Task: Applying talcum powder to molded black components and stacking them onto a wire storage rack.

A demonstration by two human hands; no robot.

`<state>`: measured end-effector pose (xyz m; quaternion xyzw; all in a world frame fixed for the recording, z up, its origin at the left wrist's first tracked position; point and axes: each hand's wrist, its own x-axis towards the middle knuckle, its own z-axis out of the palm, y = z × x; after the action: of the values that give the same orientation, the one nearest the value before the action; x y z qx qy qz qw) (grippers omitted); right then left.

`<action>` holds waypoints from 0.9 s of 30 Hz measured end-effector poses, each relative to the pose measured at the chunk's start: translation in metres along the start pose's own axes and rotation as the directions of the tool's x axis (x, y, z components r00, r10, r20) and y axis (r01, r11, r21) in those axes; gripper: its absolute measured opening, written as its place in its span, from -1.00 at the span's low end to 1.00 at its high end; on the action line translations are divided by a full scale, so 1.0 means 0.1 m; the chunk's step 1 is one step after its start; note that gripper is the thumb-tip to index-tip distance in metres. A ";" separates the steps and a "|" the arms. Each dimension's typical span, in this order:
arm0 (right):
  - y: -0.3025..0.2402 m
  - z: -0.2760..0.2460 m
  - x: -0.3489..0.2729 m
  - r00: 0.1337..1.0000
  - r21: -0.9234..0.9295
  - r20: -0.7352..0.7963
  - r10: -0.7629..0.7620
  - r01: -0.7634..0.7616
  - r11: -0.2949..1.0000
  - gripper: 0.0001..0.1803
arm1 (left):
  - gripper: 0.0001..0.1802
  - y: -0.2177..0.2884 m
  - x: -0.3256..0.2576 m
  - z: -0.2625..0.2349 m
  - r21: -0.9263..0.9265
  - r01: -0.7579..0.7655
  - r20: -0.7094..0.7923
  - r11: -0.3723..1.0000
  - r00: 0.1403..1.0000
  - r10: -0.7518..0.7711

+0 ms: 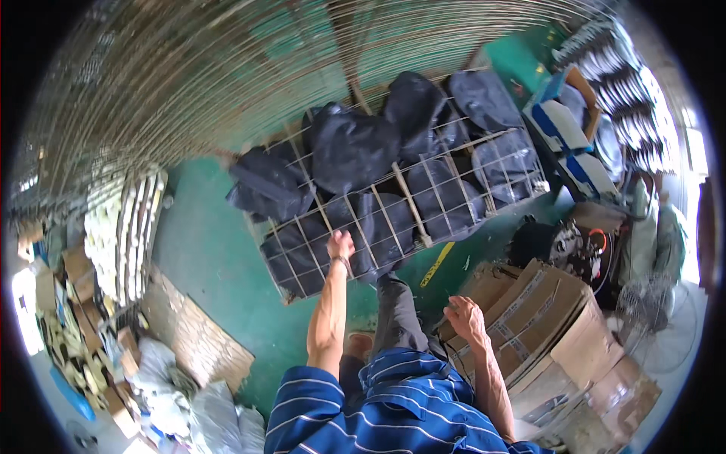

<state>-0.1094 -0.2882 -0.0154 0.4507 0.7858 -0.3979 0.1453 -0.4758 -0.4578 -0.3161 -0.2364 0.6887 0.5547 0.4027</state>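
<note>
A: Entry, head view. Left hand (340,244) is up on the near rail of the wire rack (299,250), fingers curled over a bar. Grip reads as clenched on the rack wire. Confirm?

B: Confirmed, as far as the curl shows. Rack leans tilted on the green floor (204,242), its cells stuffed with dark bags (352,147). Some bags bulge over the far edge; one hangs at the left corner.

A: Right hand (465,316)?

B: Resting on the near corner of the cardboard boxes (544,318) stacked at the person's right. Fingers spread, flat on the flap. Grip released, holding nothing; looks like a brace.

A: Step in hand, judged?

B: Taking hold of the rack from its near edge, with the body steadied off the boxes. Whether it is a pull, a lift or a steadying I cannot tell from one frame.

A: Next move calls for?

B: My reading: a second grip on the rail, since one hand on one bar would twist a loaded rack. Footing matters too; a leg (397,310) stands between rack and boxes, with little room.

A: Risks?

B: Loose bags on the far edge may slide off if the rack tips. Flattened cardboard (200,340) lies on the floor to the left, near the rack's corner.
</note>
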 end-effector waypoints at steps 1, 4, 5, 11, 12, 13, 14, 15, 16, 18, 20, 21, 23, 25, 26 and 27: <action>0.08 -0.04 -0.07 0.998 0.008 -0.048 0.044 -0.044 0.999 -0.54 | -0.62 -0.16 -0.37 0.34 0.140 0.034 -0.011 0.990 0.999 -0.033; 0.35 -0.09 -0.34 0.995 0.033 -0.087 0.039 -0.036 0.999 -0.58 | -0.52 -0.51 -0.94 0.55 0.338 0.043 0.132 0.940 0.987 -0.093; 0.51 -0.11 -0.47 0.982 0.075 -0.156 0.105 -0.094 0.993 -0.58 | -0.50 -0.63 -1.14 0.75 0.388 0.045 0.205 0.920 0.970 -0.134; 1.43 -0.18 -1.51 0.911 0.256 -0.161 0.380 -0.333 0.908 -0.49 | -0.47 -1.20 -2.07 1.20 0.515 0.010 0.477 0.857 0.827 -0.297; 1.55 -0.14 -1.61 0.895 0.264 -0.134 0.425 -0.381 0.886 -0.50 | -0.45 -1.21 -2.11 1.16 0.511 0.014 0.488 0.859 0.819 -0.303; 1.77 0.03 -1.78 0.877 0.307 -0.174 0.448 -0.384 0.871 -0.54 | -0.44 -1.29 -2.16 1.14 0.582 -0.027 0.486 0.813 0.813 -0.321; 1.90 0.13 -1.92 0.856 0.371 -0.230 0.462 -0.362 0.855 -0.55 | -0.47 -1.28 -2.20 1.13 0.639 -0.052 0.458 0.768 0.827 -0.325; 2.06 0.33 -2.08 0.786 0.388 -0.433 0.441 -0.280 0.878 -0.65 | -0.49 -1.25 -2.28 1.14 0.681 -0.076 0.431 0.728 0.846 -0.314; 2.14 0.45 -2.25 0.732 0.469 -0.444 0.517 -0.301 0.830 -0.66 | -0.53 -1.18 -2.30 1.15 0.727 -0.099 0.413 0.679 0.853 -0.318; 2.31 0.68 -2.67 0.627 0.586 -0.458 0.630 -0.320 0.744 -0.68 | -0.63 -1.17 -2.45 1.23 0.795 -0.146 0.388 0.588 0.869 -0.308; 2.46 0.98 -3.13 0.497 0.673 -0.470 0.729 -0.332 0.660 -0.69 | -0.52 -1.19 -2.73 1.35 0.867 -0.215 0.383 0.449 0.864 -0.326; 2.47 1.06 -3.30 0.443 0.716 -0.459 0.770 -0.329 0.615 -0.69 | -0.49 -1.19 -2.78 1.42 0.879 -0.246 0.393 0.409 0.858 -0.330; 2.58 1.36 -3.52 0.305 0.792 -0.443 0.843 -0.306 0.528 -0.69 | -0.44 -1.24 -2.92 1.63 0.898 -0.285 0.396 0.335 0.854 -0.337; 2.67 1.56 -3.68 0.170 0.856 -0.371 0.913 -0.318 0.407 -0.67 | -0.46 -1.32 -2.96 1.88 0.907 -0.317 0.406 0.278 0.836 -0.370; 2.73 1.69 -3.77 0.122 0.898 -0.294 0.948 -0.306 0.318 -0.65 | -0.46 -1.38 -3.06 1.98 0.901 -0.366 0.432 0.234 0.815 -0.387; 2.80 1.62 -3.83 0.094 0.933 -0.218 0.971 -0.271 0.236 -0.65 | -0.46 -1.39 -3.14 2.11 0.884 -0.414 0.468 0.219 0.793 -0.389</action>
<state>0.3110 -0.5602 -0.0332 0.9095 0.1958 -0.2708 -0.2471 -0.1296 -0.3330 -0.1526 0.2675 0.7093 0.0439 0.6507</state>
